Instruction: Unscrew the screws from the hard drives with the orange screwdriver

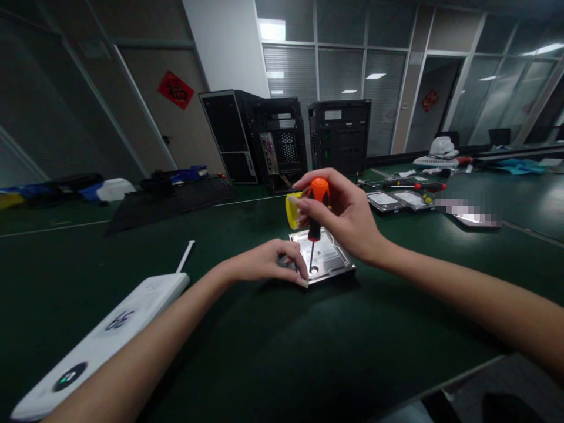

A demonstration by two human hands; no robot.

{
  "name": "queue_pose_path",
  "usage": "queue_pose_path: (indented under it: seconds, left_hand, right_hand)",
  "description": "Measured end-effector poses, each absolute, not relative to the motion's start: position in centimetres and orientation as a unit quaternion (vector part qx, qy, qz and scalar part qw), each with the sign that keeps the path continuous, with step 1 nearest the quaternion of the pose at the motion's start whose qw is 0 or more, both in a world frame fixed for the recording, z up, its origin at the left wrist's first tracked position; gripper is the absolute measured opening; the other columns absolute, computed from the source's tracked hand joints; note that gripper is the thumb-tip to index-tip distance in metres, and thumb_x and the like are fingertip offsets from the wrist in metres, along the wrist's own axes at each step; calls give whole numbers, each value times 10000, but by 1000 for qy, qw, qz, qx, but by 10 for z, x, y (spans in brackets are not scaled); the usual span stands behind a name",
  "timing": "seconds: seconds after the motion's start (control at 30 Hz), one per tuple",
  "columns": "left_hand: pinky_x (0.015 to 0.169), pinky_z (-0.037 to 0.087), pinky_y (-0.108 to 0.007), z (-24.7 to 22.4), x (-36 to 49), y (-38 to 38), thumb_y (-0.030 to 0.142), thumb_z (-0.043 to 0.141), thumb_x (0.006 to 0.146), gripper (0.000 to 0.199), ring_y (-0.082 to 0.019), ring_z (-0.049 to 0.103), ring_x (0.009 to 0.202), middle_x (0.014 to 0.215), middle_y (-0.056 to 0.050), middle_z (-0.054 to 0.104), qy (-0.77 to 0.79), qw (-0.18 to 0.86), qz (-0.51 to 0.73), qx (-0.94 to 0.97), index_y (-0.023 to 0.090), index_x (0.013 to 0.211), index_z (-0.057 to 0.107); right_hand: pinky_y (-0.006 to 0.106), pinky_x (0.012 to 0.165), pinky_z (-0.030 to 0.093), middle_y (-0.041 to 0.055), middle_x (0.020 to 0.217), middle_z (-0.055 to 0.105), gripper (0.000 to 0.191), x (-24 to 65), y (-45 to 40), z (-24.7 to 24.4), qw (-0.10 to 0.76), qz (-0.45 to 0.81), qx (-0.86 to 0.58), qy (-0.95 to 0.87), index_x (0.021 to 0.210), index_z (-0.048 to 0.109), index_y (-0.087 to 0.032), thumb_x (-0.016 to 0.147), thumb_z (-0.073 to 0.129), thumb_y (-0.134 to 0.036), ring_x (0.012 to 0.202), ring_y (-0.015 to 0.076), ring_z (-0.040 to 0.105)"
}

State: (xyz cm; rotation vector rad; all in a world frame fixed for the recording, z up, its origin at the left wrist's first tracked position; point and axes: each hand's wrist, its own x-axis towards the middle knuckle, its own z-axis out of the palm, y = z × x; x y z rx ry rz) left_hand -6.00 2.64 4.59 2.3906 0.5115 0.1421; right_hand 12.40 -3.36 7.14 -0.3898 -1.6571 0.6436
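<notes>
A silver hard drive (328, 249) lies flat on the dark green table in front of me. My left hand (282, 261) grips its near left corner, thumb at the front edge and fingers curled over the side. In my right hand (346, 208) is a screwdriver (314, 232) with an orange and black handle, held nearly upright above the drive. Its tip meets the drive's top near a round spot at the near left corner. Something yellow (293, 211) shows just behind the right hand's fingers; what it is I cannot make out.
A white power bank (118, 329) with a short cable lies at the left. Black computer cases (339, 135) stand at the back. To the right are more hard drives (385, 201), a red and black hand tool (434, 187) and a pixelated flat object (471, 214). A black panel (171, 200) lies back left.
</notes>
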Motion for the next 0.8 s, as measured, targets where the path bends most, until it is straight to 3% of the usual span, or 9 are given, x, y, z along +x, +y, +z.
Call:
queue_pose_path:
  seconds: [0.3, 0.47, 0.67, 0.8]
  left_hand:
    - [781, 372, -268, 41, -60, 25, 296, 770, 639, 261, -174, 524, 885, 900, 8, 627, 192, 329, 41, 924, 199, 855, 661]
    - [780, 375, -257, 55, -63, 22, 296, 744, 679, 142, -161, 500, 841, 852, 2, 603, 181, 305, 16, 935, 221, 797, 719]
    - [613, 377, -200, 58, -73, 29, 299, 720, 710, 118, -113, 519, 689, 737, 19, 600, 207, 315, -31, 926, 234, 808, 736]
    - [632, 388, -208, 49, -65, 27, 315, 707, 724, 122, -130, 559, 721, 754, 13, 635, 220, 294, -44, 929, 218, 793, 731]
  right_hand:
    - [247, 654, 536, 10, 914, 545, 244, 125, -32, 70, 602, 293, -170, -723, 988, 519, -188, 787, 597, -303, 699, 99, 591]
    - [250, 650, 526, 20, 922, 549, 241, 124, -34, 70, 595, 287, -182, -728, 983, 528, -188, 788, 597, -311, 710, 108, 578]
    - [252, 630, 526, 18, 941, 534, 244, 122, -35, 69, 585, 303, -169, -733, 980, 516, -193, 785, 597, -315, 678, 98, 572]
    - [245, 620, 524, 18, 944, 532, 255, 122, -34, 68, 581, 306, -166, -736, 981, 511, -192, 783, 599, -326, 663, 92, 576]
